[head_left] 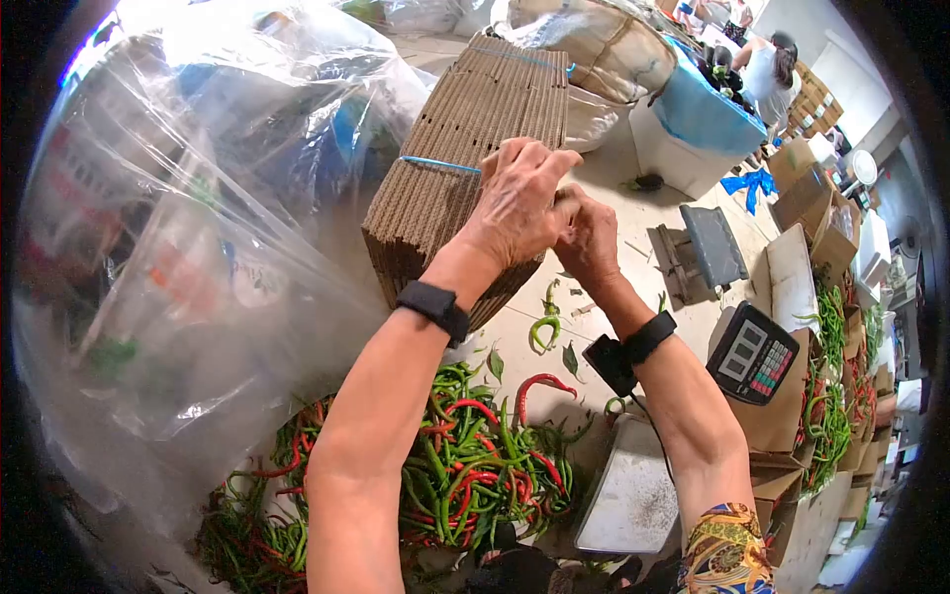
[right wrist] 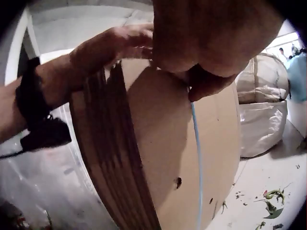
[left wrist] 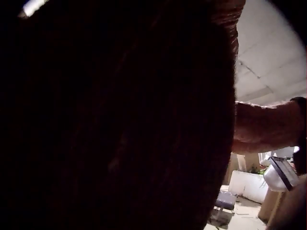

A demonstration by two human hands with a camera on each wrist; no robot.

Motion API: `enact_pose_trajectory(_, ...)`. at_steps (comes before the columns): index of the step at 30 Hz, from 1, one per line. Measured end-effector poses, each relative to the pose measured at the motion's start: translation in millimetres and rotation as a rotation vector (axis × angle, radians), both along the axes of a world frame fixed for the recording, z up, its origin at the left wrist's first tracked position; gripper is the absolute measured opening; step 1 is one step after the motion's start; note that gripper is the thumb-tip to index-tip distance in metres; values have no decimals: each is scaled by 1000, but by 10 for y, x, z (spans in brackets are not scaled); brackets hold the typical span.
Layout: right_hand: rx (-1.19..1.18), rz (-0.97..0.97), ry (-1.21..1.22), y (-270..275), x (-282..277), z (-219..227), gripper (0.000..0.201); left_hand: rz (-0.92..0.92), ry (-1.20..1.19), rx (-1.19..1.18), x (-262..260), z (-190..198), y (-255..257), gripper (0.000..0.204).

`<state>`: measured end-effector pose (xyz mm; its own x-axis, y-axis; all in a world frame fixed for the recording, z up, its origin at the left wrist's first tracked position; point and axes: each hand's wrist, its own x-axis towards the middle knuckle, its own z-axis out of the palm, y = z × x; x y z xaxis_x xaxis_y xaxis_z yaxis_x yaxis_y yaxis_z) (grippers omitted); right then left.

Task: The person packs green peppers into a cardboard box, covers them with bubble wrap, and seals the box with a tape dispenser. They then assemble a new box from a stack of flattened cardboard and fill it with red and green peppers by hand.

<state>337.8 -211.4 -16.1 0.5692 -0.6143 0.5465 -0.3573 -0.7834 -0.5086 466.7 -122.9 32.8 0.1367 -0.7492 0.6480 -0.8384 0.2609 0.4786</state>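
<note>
A bundle of flattened cardboard boxes stands upright, tied with blue strings. My left hand rests over its top near edge with fingers bent, right where one string runs under it; its fingertips are hidden. Close beside it, my right hand is at the bundle's right side. The right wrist view shows the right hand with fingers curled at the upper end of a blue string that runs down the cardboard face. In that view the left hand lies across the top. The left wrist view is mostly dark.
Clear plastic sheeting covers bags at left. Red and green chili peppers lie below my arms, beside a metal tray. A scale display and a grey stand are at right. Behind are a large sack and seated people.
</note>
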Motion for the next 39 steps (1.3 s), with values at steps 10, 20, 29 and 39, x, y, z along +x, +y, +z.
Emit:
enact_pose_trajectory(10, 1231, 351, -343, 10, -107, 190, 18, 181, -129, 95, -136, -74, 317, 94)
enact_pose_trajectory(20, 960, 336, -97, 409, -281, 282, 30, 411, -147, -13, -93, -90, 362, 45)
enact_pose_trajectory(29, 328, 88, 157, 654, -315, 524, 42, 570, -41, -103, 485, 80, 602, 27)
enact_pose_trajectory(39, -412, -95, 432, 826, 513, 578, 15, 370, 406, 103, 580, -354, 919, 43)
